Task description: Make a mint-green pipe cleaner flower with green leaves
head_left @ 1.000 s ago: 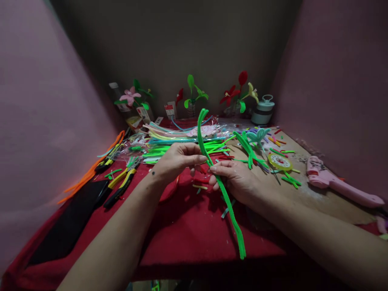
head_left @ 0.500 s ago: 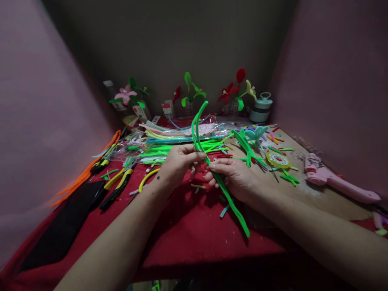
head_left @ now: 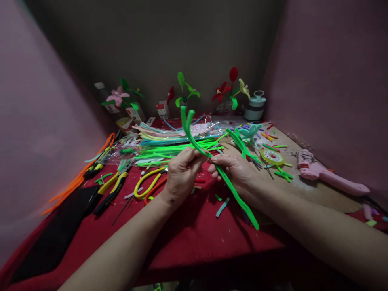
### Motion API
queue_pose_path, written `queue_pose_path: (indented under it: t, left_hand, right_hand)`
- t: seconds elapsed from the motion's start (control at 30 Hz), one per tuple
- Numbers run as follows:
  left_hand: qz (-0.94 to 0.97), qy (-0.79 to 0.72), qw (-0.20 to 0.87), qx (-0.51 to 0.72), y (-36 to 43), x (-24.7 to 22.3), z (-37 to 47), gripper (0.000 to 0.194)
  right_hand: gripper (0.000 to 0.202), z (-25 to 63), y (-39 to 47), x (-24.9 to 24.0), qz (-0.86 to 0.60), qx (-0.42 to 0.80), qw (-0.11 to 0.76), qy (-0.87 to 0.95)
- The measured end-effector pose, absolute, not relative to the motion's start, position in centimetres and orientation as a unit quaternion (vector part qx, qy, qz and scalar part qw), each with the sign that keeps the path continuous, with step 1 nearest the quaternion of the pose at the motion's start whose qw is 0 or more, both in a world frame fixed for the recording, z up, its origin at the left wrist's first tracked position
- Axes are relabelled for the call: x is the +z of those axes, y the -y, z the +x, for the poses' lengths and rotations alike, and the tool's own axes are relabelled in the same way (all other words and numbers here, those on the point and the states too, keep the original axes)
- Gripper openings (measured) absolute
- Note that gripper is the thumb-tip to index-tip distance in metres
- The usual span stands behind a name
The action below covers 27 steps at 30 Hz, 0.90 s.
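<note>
Between my two hands runs a pair of bright green pipe cleaners (head_left: 232, 184), side by side and pressed together at the middle. My left hand (head_left: 185, 171) is closed on them just left of the middle, fingers curled. Right beside it, my right hand (head_left: 232, 171) pinches them with thumb and index finger. Two loose ends stand up at the upper left; the other ends slope down to the lower right. Behind my left wrist lie scissors with yellow and red handles (head_left: 147, 184). A pile of green pipe cleaners (head_left: 172, 149) lies beyond my hands.
Pliers (head_left: 113, 190) and a black pouch-like item (head_left: 51, 234) lie left, near orange pipe cleaners (head_left: 79, 178). At right are a pink glue gun (head_left: 330, 173), a yellow dial-like disc (head_left: 273, 157) and a cardboard sheet (head_left: 321, 202). Fuzzy flowers (head_left: 222, 93) and a lidded cup (head_left: 255, 107) stand behind.
My left hand has rolled over, tipping the upper ends left and away from me. The lower ends have swung slightly right and up. The whole view has shifted a little.
</note>
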State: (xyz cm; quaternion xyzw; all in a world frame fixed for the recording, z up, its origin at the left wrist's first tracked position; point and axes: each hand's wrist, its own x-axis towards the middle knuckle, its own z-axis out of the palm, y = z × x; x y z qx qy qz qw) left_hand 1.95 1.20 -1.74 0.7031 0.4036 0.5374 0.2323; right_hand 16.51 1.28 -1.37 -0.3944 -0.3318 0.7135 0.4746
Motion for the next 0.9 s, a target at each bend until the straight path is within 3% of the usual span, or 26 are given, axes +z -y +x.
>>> queue_pose_path:
  t: [0.17, 0.3, 0.4, 0.53, 0.9]
  left_hand:
    - [0.825, -0.356, -0.112, 0.425, -2.1, -2.0, 0.8, 0.016]
    - [0.846, -0.316, -0.243, 0.355, -2.1, -1.1, 0.2, 0.015]
    - [0.865, -0.275, -0.252, 0.335, -1.8, -0.2, -0.1, 0.013]
    - [0.904, -0.235, -0.177, 0.310, -1.9, 0.2, -0.4, 0.014]
    - [0.900, -0.278, -0.121, 0.313, -2.0, -0.4, -0.9, 0.020]
  right_hand:
    - [0.007, 16.6, -1.0, -1.2, -0.398, 0.703, 0.457, 0.371]
    - [0.009, 16.6, -0.9, -1.0, -0.404, 0.695, 0.443, 0.396]
    - [0.011, 16.6, -1.0, -1.0, -0.387, 0.702, 0.433, 0.412]
    - [0.010, 16.9, -1.4, -1.1, -0.355, 0.707, 0.421, 0.444]
    - [0.010, 16.8, -1.3, -1.0, -0.390, 0.698, 0.432, 0.417]
